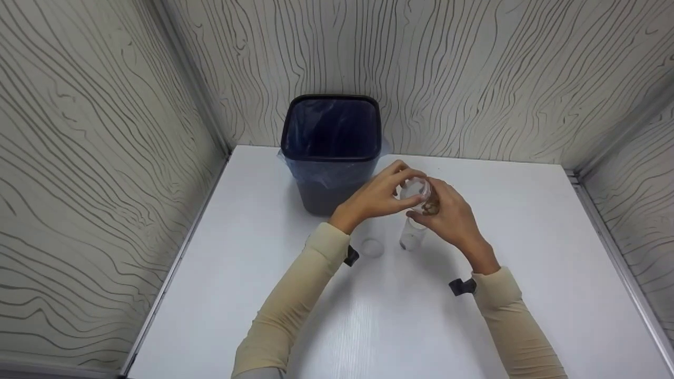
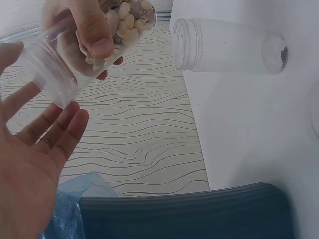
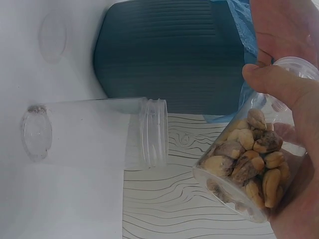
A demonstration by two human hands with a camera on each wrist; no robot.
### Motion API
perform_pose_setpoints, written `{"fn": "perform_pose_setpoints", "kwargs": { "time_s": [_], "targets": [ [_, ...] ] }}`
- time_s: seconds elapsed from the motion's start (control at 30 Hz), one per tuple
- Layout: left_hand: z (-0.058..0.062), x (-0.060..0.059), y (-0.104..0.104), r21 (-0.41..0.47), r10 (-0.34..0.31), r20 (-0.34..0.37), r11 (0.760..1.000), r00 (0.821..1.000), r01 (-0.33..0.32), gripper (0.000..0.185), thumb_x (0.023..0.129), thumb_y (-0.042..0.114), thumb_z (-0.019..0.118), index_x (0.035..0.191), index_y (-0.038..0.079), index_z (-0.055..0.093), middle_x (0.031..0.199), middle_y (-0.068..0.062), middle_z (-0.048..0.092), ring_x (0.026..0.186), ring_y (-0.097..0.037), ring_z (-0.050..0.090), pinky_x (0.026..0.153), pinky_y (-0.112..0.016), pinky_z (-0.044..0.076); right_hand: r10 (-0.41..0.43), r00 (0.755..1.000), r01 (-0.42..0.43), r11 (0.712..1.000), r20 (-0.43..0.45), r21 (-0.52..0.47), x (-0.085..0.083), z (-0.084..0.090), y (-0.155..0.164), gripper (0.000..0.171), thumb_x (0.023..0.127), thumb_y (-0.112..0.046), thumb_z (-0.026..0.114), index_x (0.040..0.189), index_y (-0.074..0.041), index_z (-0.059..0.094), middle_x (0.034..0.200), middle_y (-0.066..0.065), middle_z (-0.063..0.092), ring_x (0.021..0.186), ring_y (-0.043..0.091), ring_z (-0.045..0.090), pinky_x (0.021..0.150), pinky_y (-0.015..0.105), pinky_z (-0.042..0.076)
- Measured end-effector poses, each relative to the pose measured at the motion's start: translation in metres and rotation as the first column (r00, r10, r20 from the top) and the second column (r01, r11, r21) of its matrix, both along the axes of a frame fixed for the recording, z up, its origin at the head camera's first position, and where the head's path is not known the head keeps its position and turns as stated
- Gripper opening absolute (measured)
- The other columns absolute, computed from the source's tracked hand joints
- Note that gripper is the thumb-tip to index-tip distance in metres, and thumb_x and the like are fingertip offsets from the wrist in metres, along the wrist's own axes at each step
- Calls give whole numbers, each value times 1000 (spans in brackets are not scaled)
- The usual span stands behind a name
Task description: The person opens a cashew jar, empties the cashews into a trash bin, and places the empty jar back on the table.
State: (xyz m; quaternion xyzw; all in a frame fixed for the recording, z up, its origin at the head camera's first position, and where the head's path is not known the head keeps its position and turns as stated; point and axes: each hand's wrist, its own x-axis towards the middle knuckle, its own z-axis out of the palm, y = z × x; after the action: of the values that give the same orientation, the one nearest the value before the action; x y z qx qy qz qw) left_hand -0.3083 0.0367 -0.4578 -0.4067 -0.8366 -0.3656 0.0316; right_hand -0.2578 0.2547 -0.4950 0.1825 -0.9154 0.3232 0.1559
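A clear plastic jar [image 3: 219,181] with cashew nuts [image 3: 271,184] in its lower part is held up over the table, tilted. My right hand [image 1: 453,213] grips its body, thumb on one side and fingers round the other. At the jar's top, the thumb and fingers of my left hand [image 1: 374,196] are spread round the rim of a clear lid [image 2: 50,74]. Below, a second clear jar [image 2: 229,47] stands upright with its threaded mouth uncovered and a few dark crumbs at the bottom. Left of it lies a round clear lid [image 1: 372,247].
A dark bin [image 1: 316,197] lined with a bluish plastic bag [image 3: 241,20] stands at the back of the white table [image 1: 237,221], close to my left hand. Walls with a wood-line pattern [image 1: 447,79] enclose the table at the back and sides.
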Motion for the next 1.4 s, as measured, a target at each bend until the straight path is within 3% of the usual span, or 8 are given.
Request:
{"fn": "perform_pose_setpoints", "kwargs": {
  "time_s": [0.23,0.47,0.63,0.8,0.93,1.2,1.4],
  "targets": [
    [1,0,-1,-38,16,-20,999,1000,-17,55,104,49,68,149,19,60,136,-3,58,109,-15,58,82,-20,53,2,1000,-2,1000,-7,6,-1,0,-1,81,82,-24,95,150,-6,54,138,16,66,123,35,65,101,59,57],
    [0,0,-3,-32,6,-10,999,1000,-7,62,104,48,68,157,20,51,143,-3,56,123,-16,58,90,-23,55,-2,1000,2,1000,3,15,-2,0,0,82,83,-24,94,150,-5,53,139,17,65,124,37,65,102,60,56],
    [1,-2,-6,40,-69,11,997,998,68,64,102,33,69,160,17,46,150,-6,52,135,-17,57,99,-30,58,-5,1000,5,1000,-2,4,-4,1,0,82,83,-23,94,150,-4,52,141,18,64,129,38,63,106,62,54],
    [2,-3,-8,95,-141,4,986,990,140,76,88,7,69,159,14,43,154,-8,50,140,-21,54,100,-30,57,3,1000,-3,1000,-9,-13,-5,1,0,80,83,-26,94,149,-5,53,141,19,64,131,39,63,108,62,53],
    [1,-3,-8,112,-192,1,975,981,191,84,77,-9,59,157,13,48,154,-8,48,140,-22,49,103,-30,56,6,1000,-6,1000,8,-19,-5,2,0,83,82,-25,95,150,-4,52,140,21,64,129,41,63,107,63,53],
    [-4,-4,-6,94,-225,-43,969,973,228,77,73,-16,55,144,13,63,155,-10,48,147,-21,43,118,-25,43,8,1000,-7,1000,30,-14,-4,1,0,82,84,-26,93,153,-12,51,144,15,63,129,38,62,104,63,54],
    [-4,-3,-5,105,-219,-50,969,975,223,68,76,-17,59,137,11,67,152,-11,52,146,-22,45,120,-26,43,15,1000,-15,1000,24,-6,-3,0,0,82,85,-27,93,153,-12,51,142,15,64,125,36,64,101,61,56]
  ]
}}
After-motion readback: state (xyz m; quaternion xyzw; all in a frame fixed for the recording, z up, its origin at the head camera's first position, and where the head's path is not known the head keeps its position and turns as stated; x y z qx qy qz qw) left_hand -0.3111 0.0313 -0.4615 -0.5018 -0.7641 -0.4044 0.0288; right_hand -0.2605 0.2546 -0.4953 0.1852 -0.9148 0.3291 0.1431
